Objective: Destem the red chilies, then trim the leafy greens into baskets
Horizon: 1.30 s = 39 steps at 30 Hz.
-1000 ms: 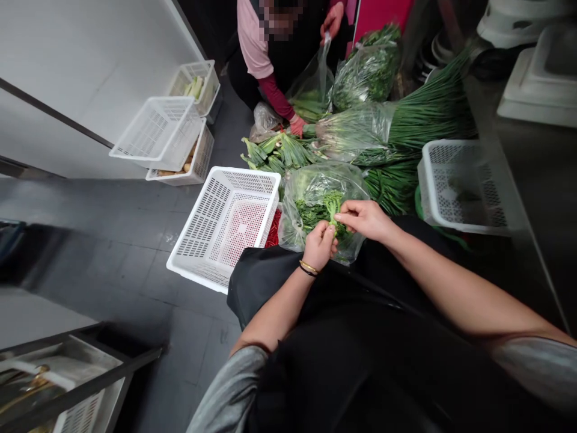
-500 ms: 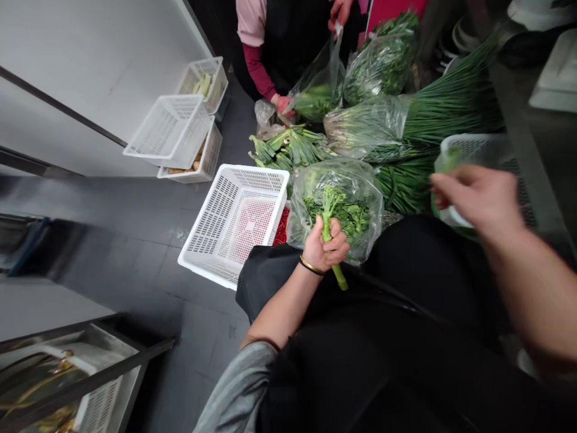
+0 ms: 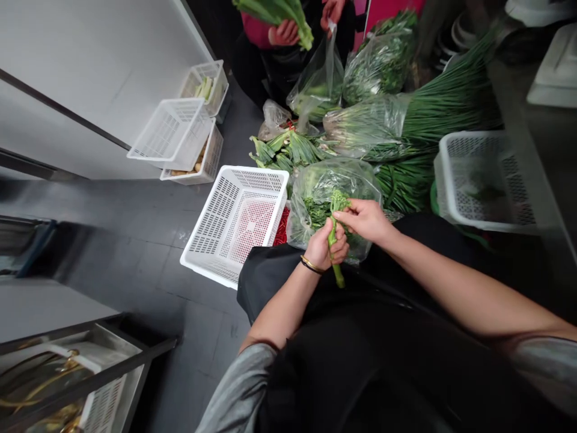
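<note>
My left hand (image 3: 326, 248) grips the stalk of a green broccolini stem (image 3: 334, 240), which stands upright over a clear plastic bag of the same greens (image 3: 315, 198). My right hand (image 3: 367, 218) pinches the stem near its floret top. An open white perforated basket (image 3: 211, 222) sits on the floor just left of the bag. A second white basket (image 3: 455, 192) with a few green scraps lies to my right.
Bundles of green chives (image 3: 433, 114) and bagged greens (image 3: 378, 66) lie ahead. A person crouching opposite holds a leafy bunch (image 3: 279, 12) above a plastic bag. Stacked white baskets (image 3: 171, 132) stand by the wall. A metal rack (image 3: 67, 373) is at lower left.
My right hand came back from the right-hand basket to the stem in my left hand. The person opposite lifted a leafy bunch out of the pile.
</note>
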{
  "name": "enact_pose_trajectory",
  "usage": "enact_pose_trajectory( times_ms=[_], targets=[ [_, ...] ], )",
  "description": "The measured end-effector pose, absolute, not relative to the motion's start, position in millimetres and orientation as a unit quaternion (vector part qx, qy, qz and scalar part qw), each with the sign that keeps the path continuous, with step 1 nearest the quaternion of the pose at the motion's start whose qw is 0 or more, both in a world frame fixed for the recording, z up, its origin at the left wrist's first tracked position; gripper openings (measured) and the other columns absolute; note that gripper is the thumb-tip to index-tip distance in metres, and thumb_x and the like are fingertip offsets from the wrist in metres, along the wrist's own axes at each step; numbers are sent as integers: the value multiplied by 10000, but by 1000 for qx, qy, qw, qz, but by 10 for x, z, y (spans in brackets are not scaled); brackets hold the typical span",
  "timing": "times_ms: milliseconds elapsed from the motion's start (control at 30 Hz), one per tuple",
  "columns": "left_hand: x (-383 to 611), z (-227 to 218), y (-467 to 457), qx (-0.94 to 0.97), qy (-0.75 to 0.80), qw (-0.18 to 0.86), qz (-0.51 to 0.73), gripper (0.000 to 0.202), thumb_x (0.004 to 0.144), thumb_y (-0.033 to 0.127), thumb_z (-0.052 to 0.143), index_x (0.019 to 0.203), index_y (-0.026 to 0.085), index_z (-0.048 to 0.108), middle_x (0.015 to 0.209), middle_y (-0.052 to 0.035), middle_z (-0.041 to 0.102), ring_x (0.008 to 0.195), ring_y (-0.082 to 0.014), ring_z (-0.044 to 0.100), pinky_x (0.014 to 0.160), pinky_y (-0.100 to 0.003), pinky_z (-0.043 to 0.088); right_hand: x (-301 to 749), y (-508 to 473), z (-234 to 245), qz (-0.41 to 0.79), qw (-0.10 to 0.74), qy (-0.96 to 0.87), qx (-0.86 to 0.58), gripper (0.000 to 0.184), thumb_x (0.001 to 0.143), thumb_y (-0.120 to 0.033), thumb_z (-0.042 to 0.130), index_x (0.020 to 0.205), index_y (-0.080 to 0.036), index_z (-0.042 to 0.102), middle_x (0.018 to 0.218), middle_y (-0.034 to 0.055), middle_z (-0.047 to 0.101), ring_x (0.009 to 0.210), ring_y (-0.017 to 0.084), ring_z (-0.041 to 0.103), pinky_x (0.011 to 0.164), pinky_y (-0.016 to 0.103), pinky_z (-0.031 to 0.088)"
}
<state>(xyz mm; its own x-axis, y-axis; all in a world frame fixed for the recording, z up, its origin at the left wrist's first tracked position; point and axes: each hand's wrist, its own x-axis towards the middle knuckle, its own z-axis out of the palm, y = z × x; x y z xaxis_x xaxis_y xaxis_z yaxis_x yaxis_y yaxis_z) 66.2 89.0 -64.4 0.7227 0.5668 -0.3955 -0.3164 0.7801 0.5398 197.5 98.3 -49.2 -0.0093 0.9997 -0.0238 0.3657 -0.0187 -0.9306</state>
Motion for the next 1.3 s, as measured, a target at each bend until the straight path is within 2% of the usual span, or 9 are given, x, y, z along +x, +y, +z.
enact_pose_trajectory(
  times_ms=[167, 300, 467, 600, 667, 800, 1033, 1200, 1300],
  targets=[
    [672, -578, 910, 135, 330, 905, 234, 504, 839, 648, 415, 629, 195, 351, 425, 74, 241, 316, -55, 212, 294, -166, 141, 2305, 850, -417, 96, 243, -793, -551, 319, 882, -336, 392, 745, -172, 629, 710, 84, 602, 671, 170, 557, 591, 285, 376],
    [211, -318, 1248, 243, 471, 757, 382, 464, 811, 642, 473, 673, 203, 406, 434, 67, 298, 332, -66, 298, 328, -198, 219, 3232, 904, -305, -22, 65, -615, -785, 458, 897, -514, 411, 919, -116, 637, 866, 206, 643, 826, 271, 607, 599, 345, 375],
    [-1072, -319, 1921, 426, 711, 415, 374, 302, 813, 487, 539, 766, 193, 488, 506, 36, 469, 467, -117, 483, 496, -252, 407, 3968, 1045, -288, 55, -126, -433, -891, 730, 853, -676, 387, 1103, -26, 607, 994, 353, 600, 978, 365, 594, 602, 412, 370],
    [-1603, -505, 2174, 445, 836, 264, 183, 302, 677, 361, 698, 825, 132, 569, 784, -99, 652, 887, -261, 611, 775, -371, 462, 3263, 1280, -455, 100, -61, -628, -769, 465, 890, -480, 487, 1220, -164, 571, 1054, 192, 654, 959, 296, 615, 707, 386, 437],
    [-1458, -509, 2144, 477, 809, 263, 221, 366, 680, 367, 695, 935, 124, 596, 958, -125, 663, 985, -268, 595, 827, -380, 458, 2775, 1504, -695, 202, -100, -713, -664, 330, 893, -389, 488, 1096, -185, 651, 1080, 138, 662, 990, 281, 611, 749, 362, 454],
    [-600, -352, 1827, 569, 609, 434, 343, 327, 747, 394, 635, 992, 178, 642, 982, -75, 669, 937, -191, 612, 774, -303, 486, 2228, 1886, -1352, 280, -208, -663, -663, 395, 805, -286, 602, 1132, -66, 626, 1136, 234, 621, 1033, 322, 602, 767, 367, 470],
    [307, -672, 1298, 582, 468, 613, 259, 302, 756, 422, 627, 890, 152, 654, 776, -54, 661, 724, -160, 605, 674, -275, 467, 2478, 1888, -1465, 248, -160, -683, -668, 373, 774, -161, 544, 1143, -136, 589, 1069, 175, 655, 967, 272, 625, 733, 313, 457],
    [413, -986, 1237, 624, 531, 508, 266, 385, 627, 347, 748, 938, 170, 607, 984, -89, 649, 994, -250, 593, 901, -384, 441, 2631, 1714, -764, 338, 83, -685, -640, 264, 698, -201, 625, 961, -194, 600, 648, 19, 634, 656, 196, 636, 602, 267, 463],
    [525, -958, 1162, 615, 505, 551, 251, 405, 627, 411, 740, 899, 171, 559, 874, -57, 633, 846, -219, 621, 806, -373, 485, 2556, 1557, -419, 519, 240, -568, -592, 361, 654, -266, 716, 972, -199, 557, 538, -29, 568, 494, 153, 589, 490, 241, 457]
  ],
)
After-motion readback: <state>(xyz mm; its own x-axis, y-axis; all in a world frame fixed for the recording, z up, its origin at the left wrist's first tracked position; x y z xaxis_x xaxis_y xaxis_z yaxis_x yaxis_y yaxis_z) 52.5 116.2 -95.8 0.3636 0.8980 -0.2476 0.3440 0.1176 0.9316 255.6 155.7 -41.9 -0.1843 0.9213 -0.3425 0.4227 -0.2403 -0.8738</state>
